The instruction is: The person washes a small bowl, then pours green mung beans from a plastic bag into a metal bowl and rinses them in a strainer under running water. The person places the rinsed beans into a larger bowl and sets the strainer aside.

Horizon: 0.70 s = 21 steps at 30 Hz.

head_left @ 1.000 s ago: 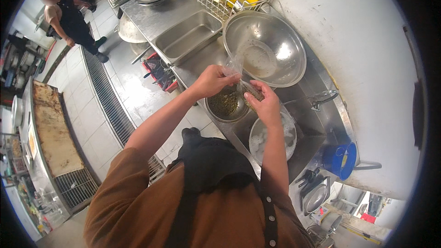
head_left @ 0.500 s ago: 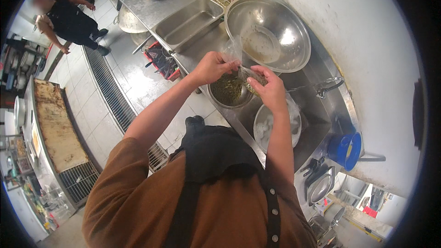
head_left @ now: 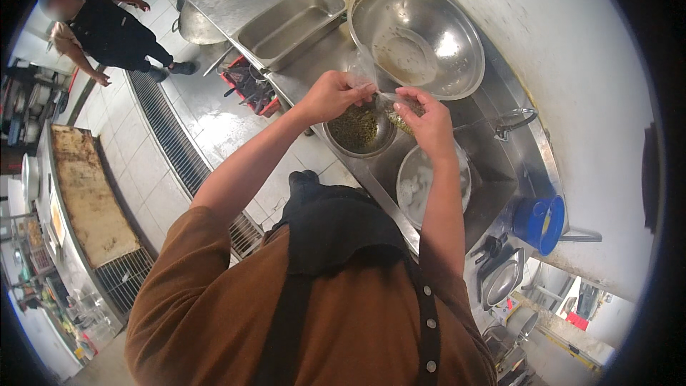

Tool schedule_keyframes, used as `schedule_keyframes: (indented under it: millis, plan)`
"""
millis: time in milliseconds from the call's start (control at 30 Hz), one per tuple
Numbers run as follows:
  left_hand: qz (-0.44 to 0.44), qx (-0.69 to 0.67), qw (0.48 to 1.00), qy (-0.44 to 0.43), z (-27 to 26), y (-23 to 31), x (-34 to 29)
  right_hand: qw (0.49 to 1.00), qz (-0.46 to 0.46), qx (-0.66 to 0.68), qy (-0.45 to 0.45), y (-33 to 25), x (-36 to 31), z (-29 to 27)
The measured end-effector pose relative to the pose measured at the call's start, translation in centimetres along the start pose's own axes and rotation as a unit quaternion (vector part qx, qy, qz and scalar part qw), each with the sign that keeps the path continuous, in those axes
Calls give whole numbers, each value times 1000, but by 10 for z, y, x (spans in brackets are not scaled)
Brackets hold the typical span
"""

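- Left hand (head_left: 333, 97) is still pinching the clear bag (head_left: 390, 106).
- Right hand (head_left: 430, 124) is still cupping its filled end; handling is continuing.
- Bowl (head_left: 386, 134) is sitting by the counter's (head_left: 306, 64) near edge.

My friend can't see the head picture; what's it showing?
A person's left hand and right hand hold a clear plastic bag near a metal bowl of greenish bits. A bigger metal basin sits beyond.

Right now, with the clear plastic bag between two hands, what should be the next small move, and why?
Perhaps the left hand should firm its pinch on the narrowed neck of the bag: the right hand supports the filled end, and I can make out no knot.
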<state>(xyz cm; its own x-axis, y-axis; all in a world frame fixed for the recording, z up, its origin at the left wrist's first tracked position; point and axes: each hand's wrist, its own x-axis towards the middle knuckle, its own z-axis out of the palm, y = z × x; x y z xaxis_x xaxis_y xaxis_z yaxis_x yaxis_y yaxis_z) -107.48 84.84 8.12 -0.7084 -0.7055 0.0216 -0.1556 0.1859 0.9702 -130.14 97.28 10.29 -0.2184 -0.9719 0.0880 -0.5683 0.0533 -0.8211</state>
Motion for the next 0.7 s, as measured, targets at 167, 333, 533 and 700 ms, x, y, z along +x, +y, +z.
schedule_keyframes:
  millis: [167,333,533,700]
  plan:
    - [-4,2,1000,11,1,-4,-1,1000,14,-4,-17,4,0,3]
    - [14,0,1000,12,-2,23,3,996,42,77,-6,29,-6,17]
    - [73,94,993,-2,5,76,6,978,21,206,20,48,-21,40]
    - [133,177,974,-55,9,93,11,990,-2,141,-5,40,-21,34]
